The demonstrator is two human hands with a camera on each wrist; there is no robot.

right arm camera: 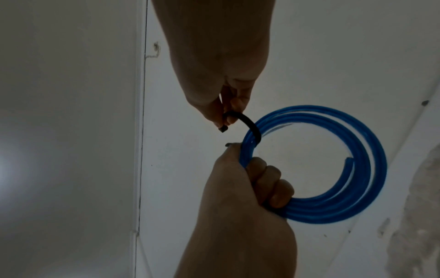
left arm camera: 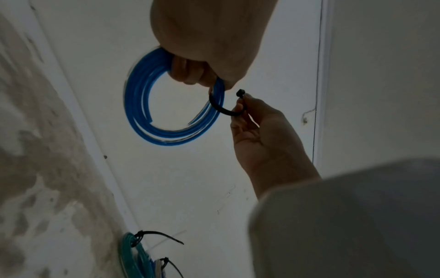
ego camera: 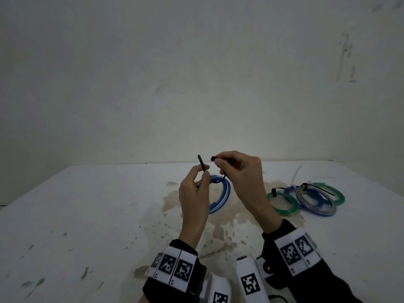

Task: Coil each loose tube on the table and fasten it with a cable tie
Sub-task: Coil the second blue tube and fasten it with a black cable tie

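A blue tube coil [ego camera: 225, 193] [left arm camera: 135, 97] [right arm camera: 371, 150] is held up above the white table [ego camera: 87, 215]. My left hand [ego camera: 204, 173] [right arm camera: 262, 180] grips the coil's near side with curled fingers and also pinches the tail of a black cable tie [ego camera: 201, 164]. The cable tie [left arm camera: 223, 112] [right arm camera: 247, 124] loops under and around the coil's strands. My right hand [ego camera: 219, 164] [left arm camera: 245, 111] pinches the tie's square head end between thumb and forefinger. The two tie ends stand a short way apart, unjoined.
Several tied coils lie at the table's right: a green coil [ego camera: 284, 204], a grey coil [ego camera: 314, 202] and another green coil [ego camera: 334, 193], each with a black tie. A pale loose tube [ego camera: 295, 173] lies behind them. Brown stains mark the table's middle; a wall stands behind.
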